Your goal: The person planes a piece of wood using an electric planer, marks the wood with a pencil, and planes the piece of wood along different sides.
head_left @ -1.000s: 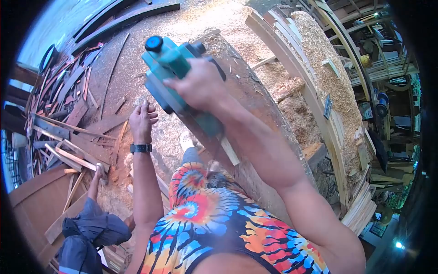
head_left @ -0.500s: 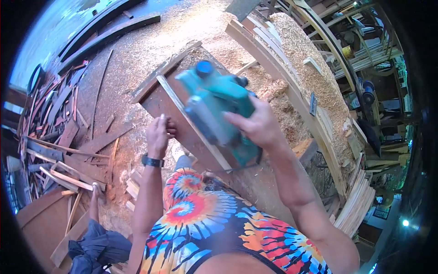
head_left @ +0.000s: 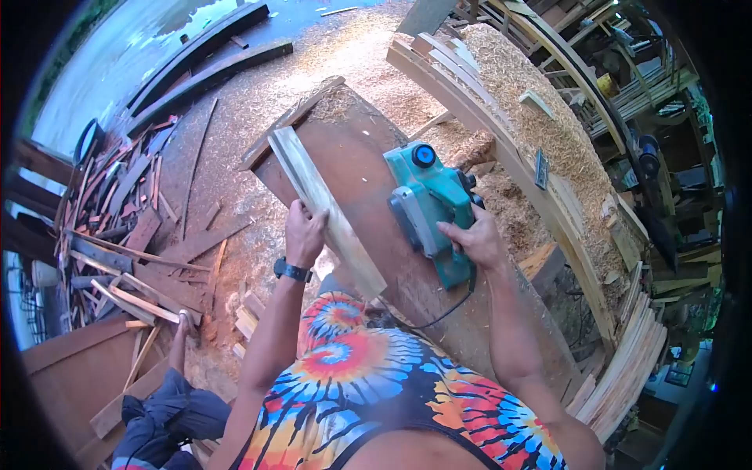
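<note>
My left hand (head_left: pixel 305 233) is closed around the near half of a pale wooden strip (head_left: pixel 345 236), which is tilted over the workbench (head_left: pixel 360 149) and shows a long groove or edge line. My right hand (head_left: pixel 478 240) grips the rear handle of a teal electric planer (head_left: pixel 435 205) with a blue front knob. The planer is at the right side of the bench top, apart from the strip. From its back end a dark cord (head_left: pixel 439 319) curves down toward my body. My right fingertips are partly hidden behind the handle.
A long timber beam (head_left: pixel 509 149) runs along the right, beside heaped wood shavings (head_left: pixel 501 66). Scrap wood (head_left: pixel 117 196) litters the ground at left. Another person (head_left: pixel 168 415) is at lower left, near loose sticks. Stacked planks (head_left: pixel 627 368) stand at lower right.
The planer has moved right and down, off the strip and onto the bench's right side. My left hand has come right and taken hold of the wooden strip, which now looks turned.
</note>
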Demonstrator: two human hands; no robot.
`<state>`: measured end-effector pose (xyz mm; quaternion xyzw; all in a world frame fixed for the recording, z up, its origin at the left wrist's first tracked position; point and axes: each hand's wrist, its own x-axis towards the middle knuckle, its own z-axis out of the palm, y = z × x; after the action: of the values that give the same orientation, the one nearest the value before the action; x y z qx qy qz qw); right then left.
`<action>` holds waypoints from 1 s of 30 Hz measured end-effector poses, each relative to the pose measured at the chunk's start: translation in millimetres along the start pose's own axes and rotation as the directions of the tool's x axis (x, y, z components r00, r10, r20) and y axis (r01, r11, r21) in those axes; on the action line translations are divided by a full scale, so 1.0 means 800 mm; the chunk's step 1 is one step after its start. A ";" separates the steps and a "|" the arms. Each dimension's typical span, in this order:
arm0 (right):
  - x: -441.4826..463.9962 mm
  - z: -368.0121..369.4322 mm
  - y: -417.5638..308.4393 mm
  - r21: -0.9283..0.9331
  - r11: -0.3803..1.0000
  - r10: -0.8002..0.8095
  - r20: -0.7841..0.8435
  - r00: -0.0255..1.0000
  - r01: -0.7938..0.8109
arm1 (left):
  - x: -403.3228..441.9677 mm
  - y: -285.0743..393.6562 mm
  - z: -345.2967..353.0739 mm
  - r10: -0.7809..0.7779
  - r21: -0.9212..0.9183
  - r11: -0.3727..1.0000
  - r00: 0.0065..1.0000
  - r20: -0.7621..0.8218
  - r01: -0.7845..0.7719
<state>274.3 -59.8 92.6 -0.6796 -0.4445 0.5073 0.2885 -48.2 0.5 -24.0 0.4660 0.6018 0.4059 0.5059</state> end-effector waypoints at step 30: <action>-0.431 -0.144 0.374 0.154 0.966 0.238 -0.843 0.482 -0.207 | -0.320 0.169 0.277 0.405 -0.183 0.830 0.344 0.847 -0.527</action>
<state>445.3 -493.2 26.0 -0.8876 -0.1448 0.1462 0.4120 204.3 -212.5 129.5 0.7851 0.1326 0.2073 0.5684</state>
